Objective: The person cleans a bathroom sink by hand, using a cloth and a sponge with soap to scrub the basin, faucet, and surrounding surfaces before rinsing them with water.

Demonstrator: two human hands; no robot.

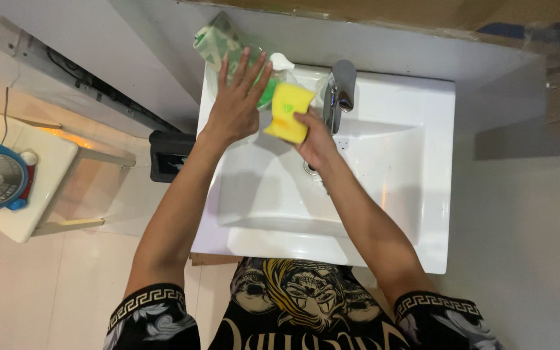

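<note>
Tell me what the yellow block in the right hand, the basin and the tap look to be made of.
Sponge: soft yellow foam, matte, dented by the right hand. Basin: glossy white, likely glazed ceramic. Tap: polished metal, mirror-like, probably chrome-plated.

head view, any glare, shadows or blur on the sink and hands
Head view: the arms cast soft grey shadows into the white sink; the chrome tap shows bright highlights; the left hand and the right hand holding the yellow sponge are slightly soft; edges bend from wide-angle distortion.
</note>
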